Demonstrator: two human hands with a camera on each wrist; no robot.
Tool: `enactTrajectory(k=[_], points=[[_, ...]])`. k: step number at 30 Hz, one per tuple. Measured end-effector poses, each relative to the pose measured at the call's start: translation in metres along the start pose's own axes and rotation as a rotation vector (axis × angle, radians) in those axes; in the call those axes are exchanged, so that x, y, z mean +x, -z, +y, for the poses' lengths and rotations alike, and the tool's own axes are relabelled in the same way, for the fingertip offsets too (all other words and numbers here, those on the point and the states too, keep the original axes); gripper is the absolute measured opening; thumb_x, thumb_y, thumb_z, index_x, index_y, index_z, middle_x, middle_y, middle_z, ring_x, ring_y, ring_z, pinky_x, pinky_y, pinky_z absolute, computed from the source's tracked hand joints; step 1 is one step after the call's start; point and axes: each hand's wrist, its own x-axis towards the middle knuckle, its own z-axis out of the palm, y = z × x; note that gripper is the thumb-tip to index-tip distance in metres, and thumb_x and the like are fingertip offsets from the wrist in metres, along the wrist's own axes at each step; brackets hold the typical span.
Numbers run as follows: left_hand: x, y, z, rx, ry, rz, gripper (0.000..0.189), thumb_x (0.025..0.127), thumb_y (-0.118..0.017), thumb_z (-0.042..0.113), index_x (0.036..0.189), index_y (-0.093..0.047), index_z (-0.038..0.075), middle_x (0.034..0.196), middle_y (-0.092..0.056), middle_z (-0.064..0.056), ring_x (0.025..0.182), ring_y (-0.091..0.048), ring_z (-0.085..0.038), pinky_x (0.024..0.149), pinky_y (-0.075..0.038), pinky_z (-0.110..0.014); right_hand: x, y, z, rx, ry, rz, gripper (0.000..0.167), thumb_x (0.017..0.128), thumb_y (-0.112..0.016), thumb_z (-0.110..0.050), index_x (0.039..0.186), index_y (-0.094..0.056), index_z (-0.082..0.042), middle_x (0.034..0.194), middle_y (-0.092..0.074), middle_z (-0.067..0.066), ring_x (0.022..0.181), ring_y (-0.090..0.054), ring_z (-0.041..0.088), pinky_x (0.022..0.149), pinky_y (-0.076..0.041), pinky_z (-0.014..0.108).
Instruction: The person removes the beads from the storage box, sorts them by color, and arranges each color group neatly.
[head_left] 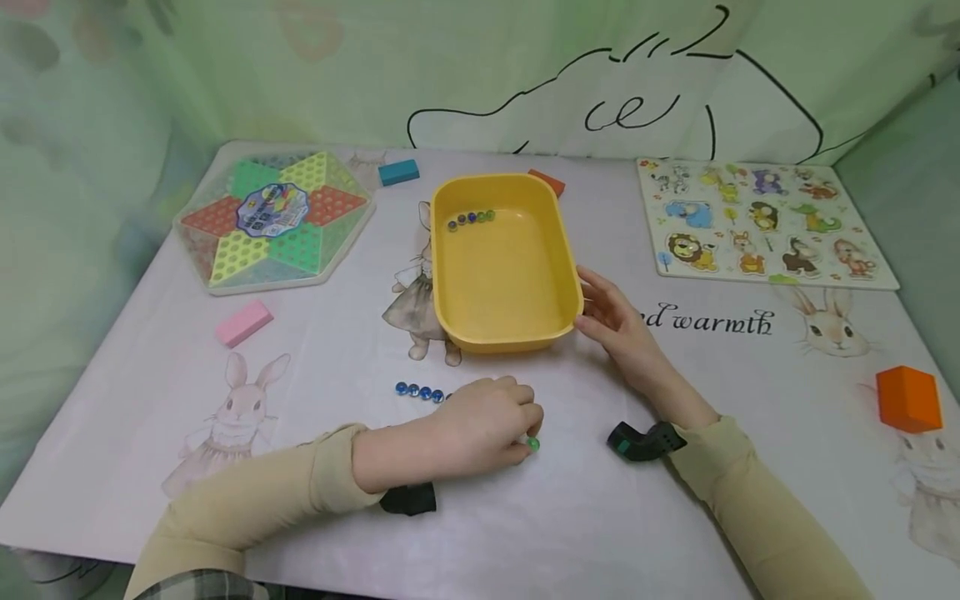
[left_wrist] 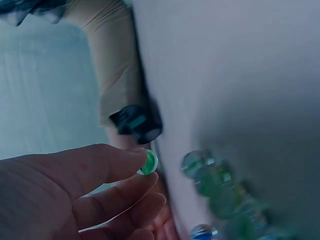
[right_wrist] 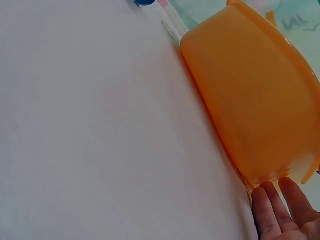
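My left hand (head_left: 480, 429) pinches a green marble (head_left: 533, 444) between thumb and fingertips, just above the table. In the left wrist view, the held marble (left_wrist: 149, 162) is clear with a green swirl. Below it lie several green marbles (left_wrist: 222, 200) and a blue one (left_wrist: 201, 232), blurred. A row of blue marbles (head_left: 420, 392) runs partly behind my left hand. My right hand (head_left: 618, 329) touches the near right side of a yellow tub (head_left: 502, 283). In the right wrist view its fairly straight fingers (right_wrist: 267, 210) rest against the tub's wall. Several marbles (head_left: 472, 217) line up inside the tub.
A Chinese checkers board (head_left: 273, 212) lies back left, an animal puzzle board (head_left: 765, 221) back right. Around the table are pink (head_left: 244, 323), blue (head_left: 399, 172) and red (head_left: 547, 182) blocks, and an orange block (head_left: 907, 400) at the right edge.
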Motion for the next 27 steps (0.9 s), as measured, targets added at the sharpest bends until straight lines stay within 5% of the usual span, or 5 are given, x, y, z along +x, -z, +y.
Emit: enactTrajectory(k=[11,27], points=[[0.002,-0.013,0.006,0.161,-0.015,0.006,0.012,0.084,-0.065,0.030,0.090,-0.065,0.019,0.085,-0.057,0.006,0.077,-0.049,-0.012,0.060,-0.037,-0.021,0.002,0.000,-0.001,-0.023,-0.009,-0.003,0.059,0.093,-0.053,-0.012,0.145,-0.027,-0.022,0.143,-0.034,0.020,0.116,-0.046,0.009,0.092,-0.039,0.014],[0.002,-0.017,0.007,0.157,0.012,-0.051,0.020,0.084,-0.065,0.035,0.095,-0.065,0.018,0.088,-0.058,0.005,0.081,-0.049,-0.012,0.062,-0.037,-0.023,-0.001,-0.001,-0.003,0.002,-0.019,0.006,0.059,0.093,-0.051,-0.009,0.145,-0.026,-0.020,0.143,-0.034,0.020,0.116,-0.046,0.010,0.092,-0.038,0.013]])
